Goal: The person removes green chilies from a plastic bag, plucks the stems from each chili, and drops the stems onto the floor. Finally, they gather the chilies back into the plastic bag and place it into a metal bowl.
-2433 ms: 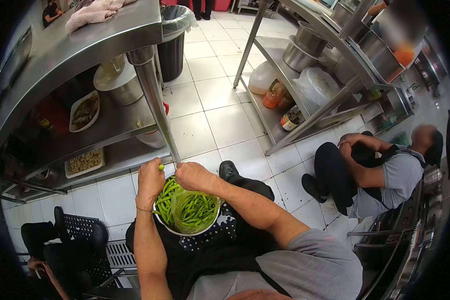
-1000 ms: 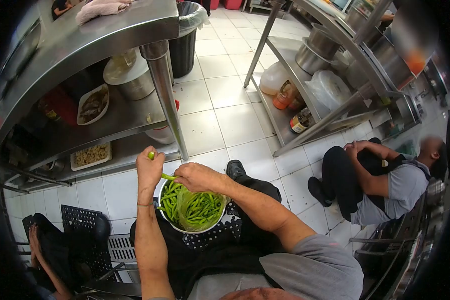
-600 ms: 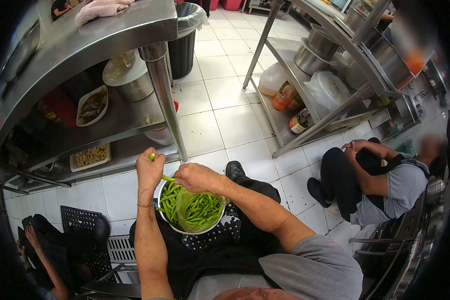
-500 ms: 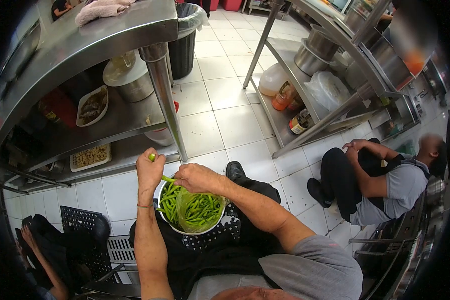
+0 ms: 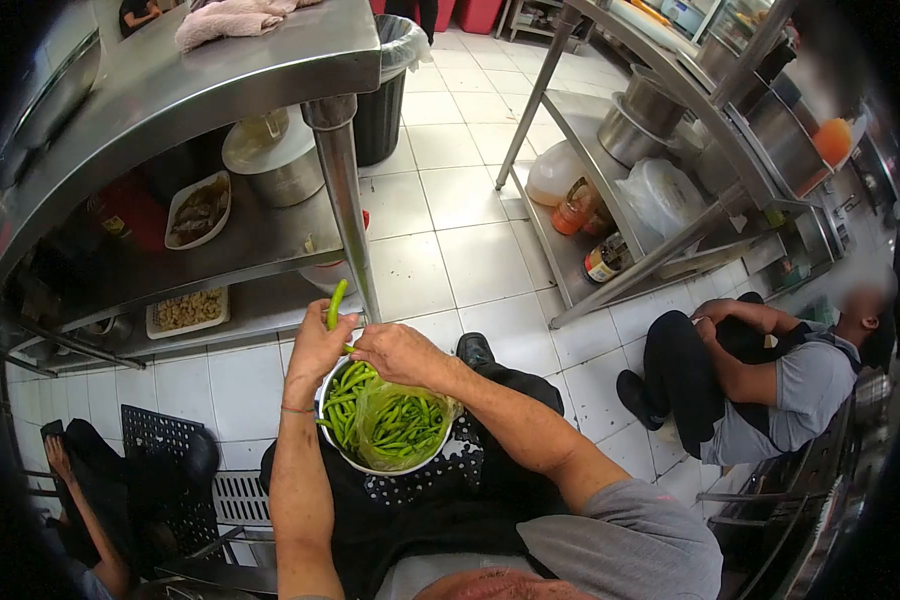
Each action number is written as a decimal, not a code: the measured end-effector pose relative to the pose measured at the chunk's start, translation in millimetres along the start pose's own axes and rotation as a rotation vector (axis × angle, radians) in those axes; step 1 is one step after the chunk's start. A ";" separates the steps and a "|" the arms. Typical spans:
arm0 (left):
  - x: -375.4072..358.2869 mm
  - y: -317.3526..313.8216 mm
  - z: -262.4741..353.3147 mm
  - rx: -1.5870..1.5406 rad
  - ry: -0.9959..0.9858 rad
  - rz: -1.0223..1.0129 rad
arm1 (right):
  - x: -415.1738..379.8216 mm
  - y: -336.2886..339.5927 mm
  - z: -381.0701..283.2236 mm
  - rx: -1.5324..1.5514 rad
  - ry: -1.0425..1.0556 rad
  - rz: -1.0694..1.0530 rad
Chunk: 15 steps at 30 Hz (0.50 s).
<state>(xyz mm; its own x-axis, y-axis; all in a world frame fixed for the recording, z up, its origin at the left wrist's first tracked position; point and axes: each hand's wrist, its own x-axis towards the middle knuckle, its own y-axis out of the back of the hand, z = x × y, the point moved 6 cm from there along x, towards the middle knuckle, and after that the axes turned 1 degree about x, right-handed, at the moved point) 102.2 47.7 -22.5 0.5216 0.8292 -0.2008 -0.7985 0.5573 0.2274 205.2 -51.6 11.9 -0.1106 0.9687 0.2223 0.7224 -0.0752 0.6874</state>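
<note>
"Grips what, far-left over the bowl (image 5: 388,473)?"
"Pinches a green pepper (image 5: 337,303) upright in left hand (image 5: 317,352), likely for control."
"And over the bowl's far rim?"
"Pinches a green end (image 5: 349,349) in right hand (image 5: 400,353); can't tell whether separate."

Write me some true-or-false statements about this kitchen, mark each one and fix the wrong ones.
1. The left hand holds a green pepper. True.
2. A bowl holds more peppers. True.
3. Those peppers are red. False: they are green.
4. A pink cloth lies on the steel counter. True.
5. The black bin has no liner. False: a see-through liner hangs over its rim.
6. The right hand is far from the left hand. False: they are close together.
</note>
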 end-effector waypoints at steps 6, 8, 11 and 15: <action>0.6 4.5 2.7 -0.083 -0.016 0.004 | -8.6 -4.9 0.0 -0.096 -0.003 -0.108; -1.0 6.1 8.6 -0.175 -0.007 0.028 | -11.1 -3.5 5.4 -0.131 -0.034 -0.076; -0.2 24.8 18.6 -0.012 -0.170 0.221 | -16.3 -5.6 22.3 -0.225 -0.064 -0.108; -10.8 53.0 39.6 0.496 -0.531 0.416 | -27.2 -2.9 46.0 -0.379 -0.153 -0.192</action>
<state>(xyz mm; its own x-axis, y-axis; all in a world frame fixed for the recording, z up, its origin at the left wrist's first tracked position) 66.2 70.0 29.4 0.3848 0.8117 0.4394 -0.7970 0.0520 0.6018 237.6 -66.9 -27.9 -0.0955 0.9952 -0.0197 0.3946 0.0561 0.9171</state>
